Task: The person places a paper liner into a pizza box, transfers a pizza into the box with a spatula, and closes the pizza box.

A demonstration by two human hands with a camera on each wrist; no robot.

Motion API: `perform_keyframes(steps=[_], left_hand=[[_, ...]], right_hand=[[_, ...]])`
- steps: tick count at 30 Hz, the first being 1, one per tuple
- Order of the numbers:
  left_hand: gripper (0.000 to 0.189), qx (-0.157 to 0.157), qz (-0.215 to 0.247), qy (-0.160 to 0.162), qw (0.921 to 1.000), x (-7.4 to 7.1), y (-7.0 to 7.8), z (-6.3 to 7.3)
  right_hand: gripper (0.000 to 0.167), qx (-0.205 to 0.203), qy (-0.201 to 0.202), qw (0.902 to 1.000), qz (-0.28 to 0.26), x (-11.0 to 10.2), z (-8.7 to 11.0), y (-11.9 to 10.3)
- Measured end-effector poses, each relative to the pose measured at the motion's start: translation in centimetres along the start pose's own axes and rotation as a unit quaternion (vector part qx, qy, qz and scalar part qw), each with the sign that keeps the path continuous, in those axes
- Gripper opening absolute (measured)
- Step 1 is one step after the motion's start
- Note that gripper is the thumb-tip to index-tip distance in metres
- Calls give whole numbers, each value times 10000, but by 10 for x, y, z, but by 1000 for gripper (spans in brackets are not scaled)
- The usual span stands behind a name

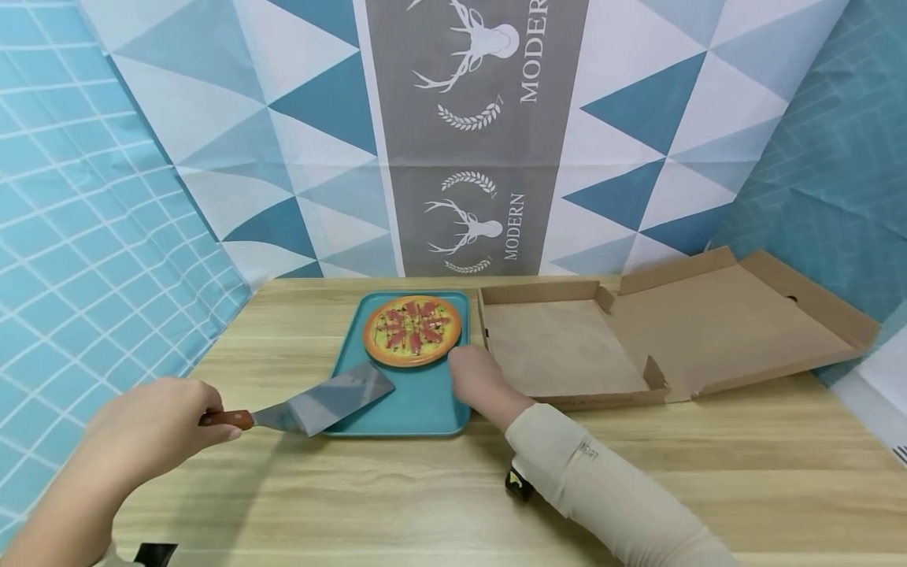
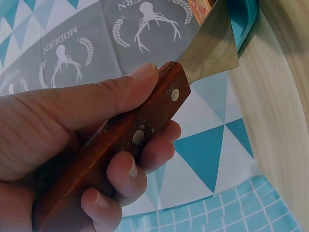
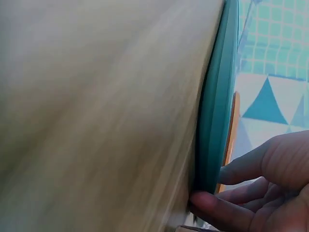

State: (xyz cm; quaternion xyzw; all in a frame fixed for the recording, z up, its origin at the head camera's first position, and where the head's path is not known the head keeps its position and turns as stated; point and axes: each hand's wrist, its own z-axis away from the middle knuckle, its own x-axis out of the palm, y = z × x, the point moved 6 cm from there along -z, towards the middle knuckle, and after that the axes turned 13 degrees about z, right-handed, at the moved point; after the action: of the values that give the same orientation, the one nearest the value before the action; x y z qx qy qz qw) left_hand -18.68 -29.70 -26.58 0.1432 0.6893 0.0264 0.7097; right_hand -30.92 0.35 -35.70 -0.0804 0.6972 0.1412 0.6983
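Observation:
My left hand (image 1: 152,429) grips the brown riveted wooden handle of a metal spatula (image 1: 340,400), fingers wrapped round it with the thumb along the top in the left wrist view. The broad blade reaches over the left rim of a teal tray (image 1: 428,409), its tip just below the pizza (image 1: 412,331). That round pizza, with an orange crust and red strips on top, lies in the tray's back part. At the tray's right edge, my right hand (image 1: 485,376) pinches the rim; the right wrist view shows fingers (image 3: 244,166) on both sides of it.
An open cardboard pizza box (image 1: 560,346) stands right beside the tray, behind my right hand. Its lid (image 1: 723,327) is folded out to the right. Patterned wall covering (image 1: 319,150) rises behind the wooden table (image 1: 397,496).

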Motion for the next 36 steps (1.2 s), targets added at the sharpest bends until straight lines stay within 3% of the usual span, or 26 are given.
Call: perform_keyframes(steps=[15,24,36], left_hand=[[28,8,-67,-61,10000,4,-3,-1],[27,97,-35,-50,9999,-1,4,-1],[27,28,-54,-379,9993,0,10,-10]], right_hand=[[15,120,141,9997,-157,-1,-9,-3],[14,143,74,9997,-190,-1,-9,-2],[14,118,157,9994,-283,-2,-11,1]])
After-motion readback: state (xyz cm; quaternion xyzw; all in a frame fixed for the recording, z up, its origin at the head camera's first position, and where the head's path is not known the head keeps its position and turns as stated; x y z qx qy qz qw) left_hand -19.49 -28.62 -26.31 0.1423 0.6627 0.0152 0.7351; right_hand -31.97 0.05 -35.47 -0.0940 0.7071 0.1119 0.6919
